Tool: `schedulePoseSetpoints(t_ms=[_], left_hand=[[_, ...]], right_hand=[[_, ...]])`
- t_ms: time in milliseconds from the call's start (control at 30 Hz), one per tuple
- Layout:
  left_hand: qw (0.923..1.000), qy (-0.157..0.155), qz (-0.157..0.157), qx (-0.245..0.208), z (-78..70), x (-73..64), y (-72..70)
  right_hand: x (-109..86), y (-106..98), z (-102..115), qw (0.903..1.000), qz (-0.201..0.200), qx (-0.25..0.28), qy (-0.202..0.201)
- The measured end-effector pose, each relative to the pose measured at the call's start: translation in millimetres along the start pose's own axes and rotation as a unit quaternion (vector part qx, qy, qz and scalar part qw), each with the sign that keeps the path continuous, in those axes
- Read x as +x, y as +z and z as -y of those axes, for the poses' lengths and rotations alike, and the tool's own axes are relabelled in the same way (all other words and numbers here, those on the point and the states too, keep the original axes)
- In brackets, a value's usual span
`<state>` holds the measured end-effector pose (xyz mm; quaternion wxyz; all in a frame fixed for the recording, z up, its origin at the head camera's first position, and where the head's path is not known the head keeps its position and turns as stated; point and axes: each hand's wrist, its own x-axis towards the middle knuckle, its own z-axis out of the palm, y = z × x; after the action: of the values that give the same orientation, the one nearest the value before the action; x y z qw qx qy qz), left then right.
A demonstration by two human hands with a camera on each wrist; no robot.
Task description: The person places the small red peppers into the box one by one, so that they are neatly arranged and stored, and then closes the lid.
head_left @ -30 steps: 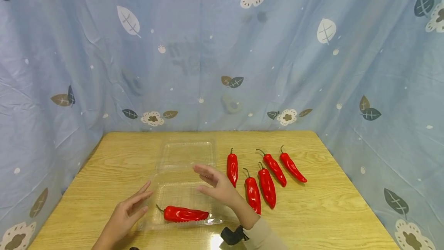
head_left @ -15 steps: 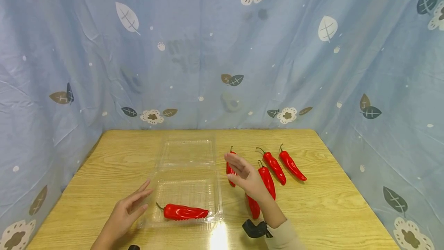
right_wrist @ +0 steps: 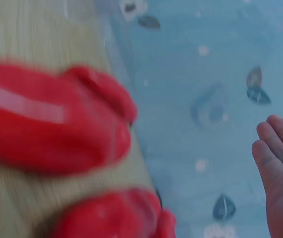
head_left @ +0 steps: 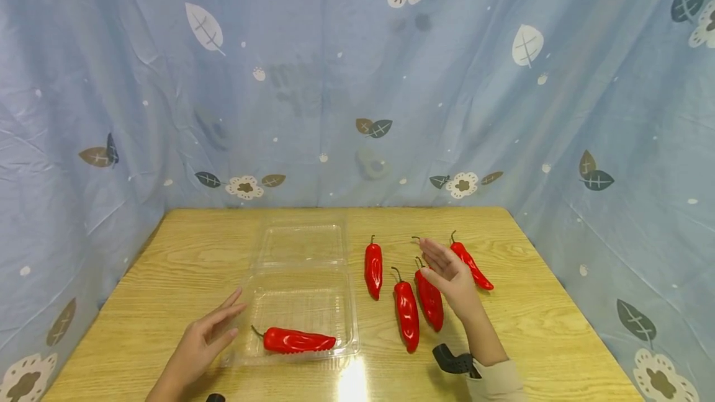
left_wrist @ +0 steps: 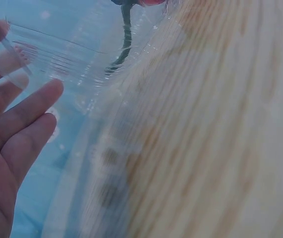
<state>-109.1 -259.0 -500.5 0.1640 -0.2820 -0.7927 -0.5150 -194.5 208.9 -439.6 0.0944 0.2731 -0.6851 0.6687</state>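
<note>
A clear plastic clamshell box (head_left: 301,309) lies open on the table, its lid (head_left: 304,245) folded back. One red pepper (head_left: 298,341) rests lengthwise along its near side, stem to the left. My left hand (head_left: 198,343) stays beside the box's left edge with fingers loosely extended; the left wrist view shows its fingertips (left_wrist: 49,94) at the clear plastic wall. My right hand (head_left: 455,278), fingers extended and holding nothing, is above the red peppers at right. It covers most of one pepper and part of another pepper (head_left: 429,303).
Other red peppers lie on the wooden table (head_left: 536,340): a pepper (head_left: 373,270) near the box, a pepper (head_left: 406,316) closer to me, and a pepper (head_left: 475,270) at far right. A blue patterned curtain (head_left: 313,79) surrounds the table's back and sides.
My right hand has moved right from over the box, across the nearer peppers, to the peppers further right. My left hand and the pepper in the box have stayed in place.
</note>
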Motion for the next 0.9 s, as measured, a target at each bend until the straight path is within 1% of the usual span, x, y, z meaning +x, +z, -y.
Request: schedulePoseSetpoints(t_ms=[100, 233, 400, 500, 600, 700, 900], left_hand=[[1.0000, -0.005, 0.000, 0.006, -0.2, -0.6, -1.1], [0.9999, -0.008, -0.002, 0.011, 0.2, -0.5, -1.9], [0.9998, -0.006, -0.001, 0.018, 1.4, 0.5, -1.1], [0.9996, -0.007, -0.005, 0.027, 1.3, 1.8, -0.3], [0.9996, -0.007, -0.008, 0.028, 1.0, 2.7, 0.3], [0.9998, -0.004, -0.007, 0.021, 1.4, 2.5, 0.4], [1.0000, 0.005, -0.002, 0.005, 2.2, 0.3, -0.3]], right_hand=[[-3.4, -17, -3, 0.9993, -0.028, -0.021, 0.013], [-6.9, -39, -7, 0.9973, -0.054, -0.041, 0.029], [-12.1, -65, -15, 0.9935, -0.075, -0.070, 0.050], [-11.4, -80, -20, 0.9900, -0.081, -0.096, 0.064], [-11.1, -94, -24, 0.9854, -0.078, -0.129, 0.080], [-11.8, -106, -29, 0.9822, -0.066, -0.148, 0.095], [-12.4, -119, -40, 0.9743, -0.025, -0.180, 0.132]])
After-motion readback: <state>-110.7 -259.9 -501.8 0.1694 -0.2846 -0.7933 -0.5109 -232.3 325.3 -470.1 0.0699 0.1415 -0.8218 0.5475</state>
